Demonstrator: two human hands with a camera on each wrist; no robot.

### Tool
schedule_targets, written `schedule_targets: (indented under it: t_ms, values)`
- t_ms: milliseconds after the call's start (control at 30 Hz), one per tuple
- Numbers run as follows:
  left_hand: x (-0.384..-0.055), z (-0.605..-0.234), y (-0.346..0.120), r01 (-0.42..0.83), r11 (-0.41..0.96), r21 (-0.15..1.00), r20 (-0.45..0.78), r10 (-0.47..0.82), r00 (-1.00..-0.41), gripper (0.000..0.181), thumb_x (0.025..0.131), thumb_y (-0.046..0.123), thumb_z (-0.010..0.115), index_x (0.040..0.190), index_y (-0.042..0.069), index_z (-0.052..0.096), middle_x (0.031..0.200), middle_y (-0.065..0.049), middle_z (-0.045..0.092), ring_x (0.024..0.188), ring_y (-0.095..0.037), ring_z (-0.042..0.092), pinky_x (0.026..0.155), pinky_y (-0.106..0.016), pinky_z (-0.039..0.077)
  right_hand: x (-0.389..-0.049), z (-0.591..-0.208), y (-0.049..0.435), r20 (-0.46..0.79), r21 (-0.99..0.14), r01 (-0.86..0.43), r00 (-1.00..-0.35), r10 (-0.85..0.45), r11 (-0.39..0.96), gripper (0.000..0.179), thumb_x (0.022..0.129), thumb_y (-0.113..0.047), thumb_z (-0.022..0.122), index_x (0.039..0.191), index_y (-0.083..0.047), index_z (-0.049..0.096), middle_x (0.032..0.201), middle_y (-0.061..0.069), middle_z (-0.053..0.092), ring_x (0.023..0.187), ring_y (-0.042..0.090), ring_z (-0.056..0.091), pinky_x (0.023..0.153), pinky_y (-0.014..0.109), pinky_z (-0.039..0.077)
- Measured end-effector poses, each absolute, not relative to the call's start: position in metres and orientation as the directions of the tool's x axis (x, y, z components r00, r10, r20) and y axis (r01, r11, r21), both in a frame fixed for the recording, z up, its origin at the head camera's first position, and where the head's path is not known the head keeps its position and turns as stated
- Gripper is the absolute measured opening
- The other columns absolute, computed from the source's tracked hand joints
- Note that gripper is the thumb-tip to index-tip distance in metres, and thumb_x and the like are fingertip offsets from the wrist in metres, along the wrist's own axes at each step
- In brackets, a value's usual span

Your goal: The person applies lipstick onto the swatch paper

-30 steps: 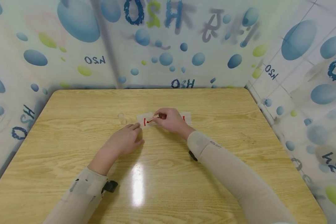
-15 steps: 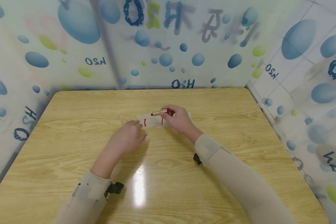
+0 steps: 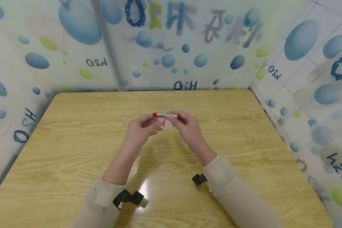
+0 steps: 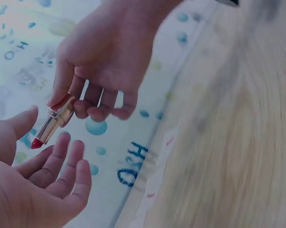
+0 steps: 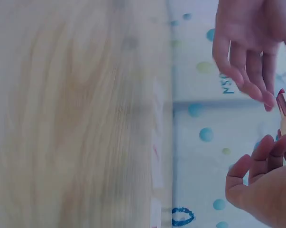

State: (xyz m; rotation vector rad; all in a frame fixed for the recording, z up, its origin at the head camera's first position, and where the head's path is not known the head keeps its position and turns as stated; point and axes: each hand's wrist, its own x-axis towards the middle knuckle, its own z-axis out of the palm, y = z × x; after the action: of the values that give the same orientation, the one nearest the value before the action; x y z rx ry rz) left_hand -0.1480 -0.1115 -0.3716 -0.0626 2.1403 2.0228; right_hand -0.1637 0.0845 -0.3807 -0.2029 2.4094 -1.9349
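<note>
A lipstick (image 3: 161, 114) with its red tip extended is held level above the table, tip toward the left. My right hand (image 3: 189, 128) pinches it by its shiny base between thumb and fingers. Close to the red tip is my left hand (image 3: 141, 131), its thumb and fingers parted around the tip without gripping, as the left wrist view shows with the spread left fingers (image 4: 62, 178). Beneath both hands lies a whitish strip (image 3: 168, 124) with red strokes on it; the hands hide most of it in the head view.
A wooden table (image 3: 165, 190) spans the view, with a printed cloth or sheet wall (image 3: 148, 57) along its back edge. Left of the hands lies a faint, clear, round-edged shape (image 3: 123, 120). Each wrist carries a black camera (image 3: 199, 180).
My right hand has lifted the lipstick away from the strip, turning it level. My left hand has left the strip's left end and moved right and up to the lipstick's tip.
</note>
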Motion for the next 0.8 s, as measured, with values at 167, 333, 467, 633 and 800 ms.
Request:
schedule_targets:
  t_ms: [167, 333, 467, 633, 800]
  values:
    - [-0.141, -0.372, -0.1, -0.208, -0.225, 0.952, -0.182, 0.13, -0.975, 0.037, 0.105, 0.021, 0.07, 0.136, 0.002, 0.065, 0.098, 0.004, 0.072, 0.09, -0.013, 0.072, 0.09, -0.028, 0.062, -0.145, -0.38, 0.081, 0.009, -0.992, -0.024, -0.993, -0.121, 0.123, 0.031, 0.108, -0.028, 0.065, 0.133, -0.011, 0.074, 0.095, 0.0, 0.063, 0.095, 0.031, 0.059, 0.087, 0.035, 0.053]
    - [-0.134, -0.378, -0.091, -0.218, -0.326, 0.92, -0.19, 0.113, -0.975, 0.021, 0.104, 0.018, 0.071, 0.121, 0.005, 0.072, 0.089, 0.004, 0.068, 0.088, -0.016, 0.068, 0.09, -0.028, 0.061, -0.131, -0.383, 0.079, -0.014, -0.999, 0.008, -0.994, -0.107, 0.051, 0.031, 0.109, -0.027, 0.063, 0.133, -0.01, 0.074, 0.1, 0.005, 0.065, 0.104, 0.042, 0.058, 0.098, 0.05, 0.054]
    - [-0.13, -0.381, -0.084, -0.204, -0.363, 0.909, -0.189, 0.075, -0.979, 0.013, 0.103, 0.016, 0.072, 0.112, 0.007, 0.076, 0.088, 0.004, 0.068, 0.086, -0.014, 0.067, 0.088, -0.028, 0.062, -0.125, -0.386, 0.079, -0.009, -1.0, 0.007, -0.996, -0.092, 0.02, 0.028, 0.108, -0.023, 0.064, 0.13, -0.008, 0.074, 0.101, 0.003, 0.065, 0.101, 0.033, 0.06, 0.092, 0.039, 0.055]
    - [-0.127, -0.383, -0.076, -0.188, -0.392, 0.9, -0.189, 0.037, -0.981, 0.006, 0.103, 0.014, 0.072, 0.098, 0.012, 0.074, 0.086, 0.005, 0.07, 0.081, -0.01, 0.066, 0.083, -0.026, 0.063, -0.121, -0.39, 0.081, 0.002, -1.0, -0.003, -0.997, -0.071, 0.012, 0.027, 0.107, -0.017, 0.065, 0.131, -0.007, 0.074, 0.107, -0.001, 0.066, 0.096, 0.016, 0.059, 0.083, 0.024, 0.053]
    - [-0.124, -0.384, -0.072, -0.178, -0.394, 0.902, -0.189, 0.012, -0.982, 0.019, 0.104, 0.016, 0.071, 0.086, 0.014, 0.066, 0.08, 0.005, 0.067, 0.078, -0.01, 0.066, 0.08, -0.025, 0.061, -0.119, -0.392, 0.081, 0.02, -1.0, -0.019, -0.997, -0.07, -0.01, 0.027, 0.106, -0.013, 0.066, 0.131, -0.005, 0.073, 0.119, 0.007, 0.07, 0.102, 0.014, 0.061, 0.088, 0.022, 0.054]
